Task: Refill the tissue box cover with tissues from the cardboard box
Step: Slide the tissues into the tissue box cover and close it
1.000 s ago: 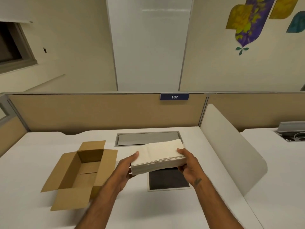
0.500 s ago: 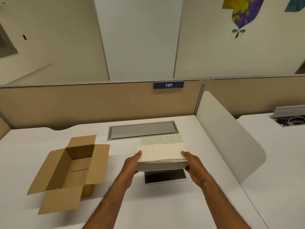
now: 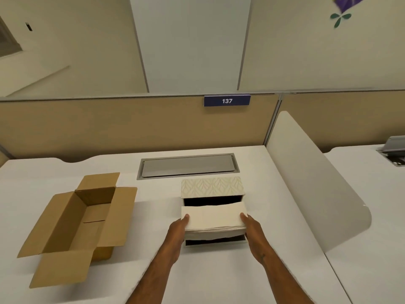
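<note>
A white stack of tissues (image 3: 213, 218) is held level between my left hand (image 3: 178, 230) on its left end and my right hand (image 3: 252, 227) on its right end. Just behind it lies the tissue box cover (image 3: 211, 187), cream with a leaf pattern, on its side with its dark open underside facing me. The stack's far edge is at that opening. A flat dark panel with a white rim (image 3: 215, 241) lies on the desk under the stack. The brown cardboard box (image 3: 79, 220) stands open at the left, its inside bare.
The white desk (image 3: 153, 216) ends at a tan partition (image 3: 109, 126) with a "137" sign. A grey cable hatch (image 3: 188, 166) sits behind the cover. A curved white divider (image 3: 311, 187) borders the right side, with another desk beyond it.
Both hands have lowered the tissue stack and carried it forward to the cover's opening. The patterned cover, hidden before by the stack, now shows fully.
</note>
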The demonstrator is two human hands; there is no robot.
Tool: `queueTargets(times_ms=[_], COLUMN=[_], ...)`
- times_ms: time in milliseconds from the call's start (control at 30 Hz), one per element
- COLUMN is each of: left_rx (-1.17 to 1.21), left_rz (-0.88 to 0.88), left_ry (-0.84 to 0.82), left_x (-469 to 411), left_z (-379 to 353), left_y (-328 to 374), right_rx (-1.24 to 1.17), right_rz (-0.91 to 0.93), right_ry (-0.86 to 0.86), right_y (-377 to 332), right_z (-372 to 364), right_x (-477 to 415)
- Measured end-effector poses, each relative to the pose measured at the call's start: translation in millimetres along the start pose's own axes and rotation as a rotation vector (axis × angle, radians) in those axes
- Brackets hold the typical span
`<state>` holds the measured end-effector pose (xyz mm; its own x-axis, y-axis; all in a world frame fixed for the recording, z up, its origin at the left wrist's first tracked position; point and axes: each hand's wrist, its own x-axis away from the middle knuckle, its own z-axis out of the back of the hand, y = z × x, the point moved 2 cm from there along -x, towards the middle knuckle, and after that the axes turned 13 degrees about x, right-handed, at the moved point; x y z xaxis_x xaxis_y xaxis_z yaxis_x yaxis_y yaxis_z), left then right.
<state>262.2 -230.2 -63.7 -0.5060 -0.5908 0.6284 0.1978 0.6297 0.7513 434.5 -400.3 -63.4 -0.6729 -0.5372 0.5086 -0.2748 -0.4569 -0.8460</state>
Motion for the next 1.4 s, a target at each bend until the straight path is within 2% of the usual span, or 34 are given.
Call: queueTargets(times_ms=[400,1100,1400], left_rx=[0.016,-0.05,-0.046], left_rz=[-0.034,-0.103,-0.102], left_ry=[0.076,0.099,0.13], left_x=[-35.2,-48.6,-49.6], left_z=[-14.9,-21.6,-20.2], left_y=[-10.6,-18.8,-21.2], right_rx=[0.035,0.198,0.222], right_rz=[-0.021,0.001,-0.015], right_ry=[-0.013,0.06,0.031], right_y=[17.4,15.6,15.5], right_z=[3.4,-2.6,-1.3], right_x=[-45.6,-51.5,-49.8])
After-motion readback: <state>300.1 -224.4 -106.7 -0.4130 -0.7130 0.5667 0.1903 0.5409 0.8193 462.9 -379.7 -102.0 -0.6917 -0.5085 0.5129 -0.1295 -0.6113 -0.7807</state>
